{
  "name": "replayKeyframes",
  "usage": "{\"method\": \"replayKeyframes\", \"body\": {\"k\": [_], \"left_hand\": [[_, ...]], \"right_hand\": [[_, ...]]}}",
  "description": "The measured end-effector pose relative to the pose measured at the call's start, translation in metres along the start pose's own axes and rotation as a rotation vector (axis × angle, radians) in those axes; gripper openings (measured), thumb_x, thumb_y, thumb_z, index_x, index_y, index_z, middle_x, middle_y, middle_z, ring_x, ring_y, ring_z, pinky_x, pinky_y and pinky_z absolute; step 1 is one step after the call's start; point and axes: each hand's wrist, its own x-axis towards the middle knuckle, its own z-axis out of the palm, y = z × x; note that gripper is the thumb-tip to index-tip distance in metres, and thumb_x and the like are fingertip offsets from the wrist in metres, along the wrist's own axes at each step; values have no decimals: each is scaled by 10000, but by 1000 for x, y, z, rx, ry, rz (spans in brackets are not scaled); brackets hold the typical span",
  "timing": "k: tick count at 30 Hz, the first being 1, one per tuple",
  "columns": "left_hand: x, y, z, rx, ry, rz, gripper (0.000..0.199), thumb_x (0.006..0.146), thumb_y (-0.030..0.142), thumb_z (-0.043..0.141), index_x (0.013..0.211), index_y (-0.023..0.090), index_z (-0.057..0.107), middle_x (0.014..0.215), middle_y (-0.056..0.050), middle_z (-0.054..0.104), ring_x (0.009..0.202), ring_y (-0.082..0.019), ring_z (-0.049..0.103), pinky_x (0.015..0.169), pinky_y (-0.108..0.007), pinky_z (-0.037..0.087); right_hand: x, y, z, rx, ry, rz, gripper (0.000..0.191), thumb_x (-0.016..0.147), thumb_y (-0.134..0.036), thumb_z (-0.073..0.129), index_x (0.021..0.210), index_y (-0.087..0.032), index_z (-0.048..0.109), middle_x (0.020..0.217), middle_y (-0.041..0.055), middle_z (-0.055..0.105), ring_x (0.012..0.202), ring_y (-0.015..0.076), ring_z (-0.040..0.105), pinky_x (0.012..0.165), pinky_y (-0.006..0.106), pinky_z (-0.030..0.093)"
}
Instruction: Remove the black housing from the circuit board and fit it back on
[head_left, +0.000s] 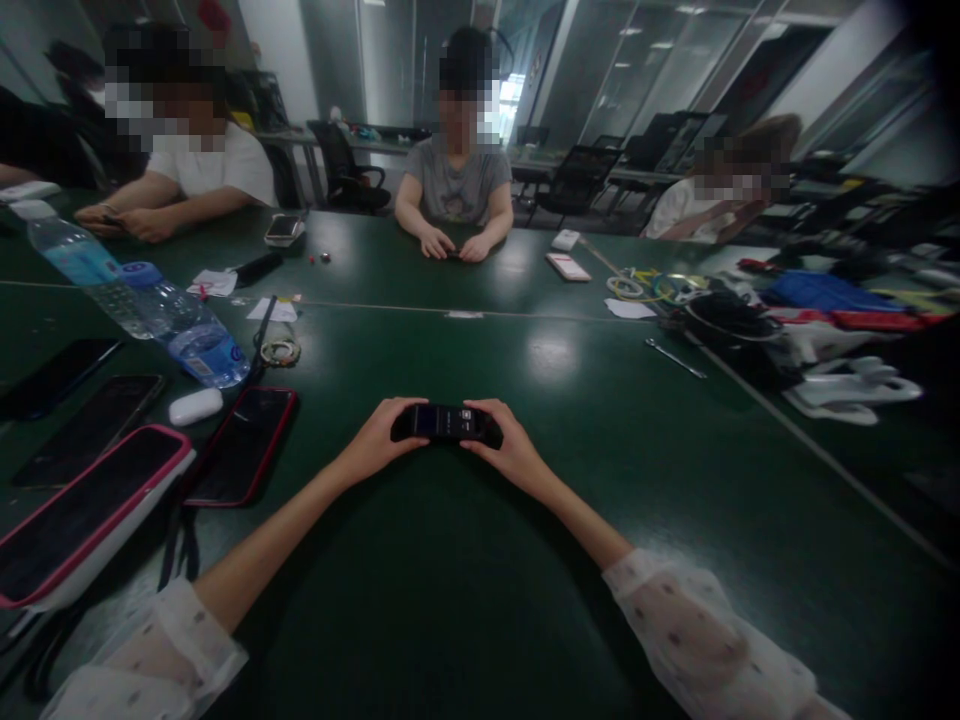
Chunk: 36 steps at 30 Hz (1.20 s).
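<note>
Office or shared workroom, indoor. Glass partitions (630, 70) across the top of the frame, with ceiling lights reflected in them. Black wheeled-type office chairs (577, 180) at upper centre and upper right. Long desk (375, 146) behind, upper centre. One large dark-green table (450, 570) filling the lower frame; seated person in grey shirt (461, 185) at upper centre, others to either side. Wrench (675, 358), right of centre, adding a workshop note.
</note>
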Motion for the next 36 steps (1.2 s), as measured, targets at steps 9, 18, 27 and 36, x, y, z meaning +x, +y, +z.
{"method": "replayKeyframes", "body": {"k": [9, 18, 27, 36], "left_hand": [[2, -11, 6, -39, 45, 13, 637, 799, 278, 701, 1359, 256, 398, 1290, -93, 520, 1192, -254, 509, 1019, -484, 399], [0, -10, 4, -47, 53, 12, 524, 840, 230, 650, 1323, 276, 451, 1269, -68, 534, 1160, -239, 536, 987, -483, 436], [0, -8, 3, -19, 74, 14, 517, 852, 244, 641, 1331, 256, 446, 1268, -73, 535, 1156, -239, 532, 995, -478, 434], [1, -7, 3, -20, 75, 15, 513, 855, 242, 633, 1332, 253, 443, 1281, -77, 532, 1161, -243, 534, 996, -492, 428]], "right_hand": [[-1, 9, 4, 128, 23, 109, 486, 813, -328, 664, 1249, -246, 465, 1208, 75, 566, 1123, 238, 561, 990, 447, 441], [-3, 19, 3, 153, 482, 182, 499, 803, -389, 658, 1209, -214, 427, 1170, 99, 542, 1070, 230, 564, 942, 419, 464], [-7, 48, 2, -104, 687, 351, 504, 750, -410, 671, 1129, -178, 433, 1091, 101, 516, 1021, 251, 521, 930, 479, 431], [-7, 38, 0, -365, 646, 340, 649, 731, -349, 659, 1264, -117, 371, 1192, 167, 430, 1116, 306, 434, 976, 509, 378]]}}
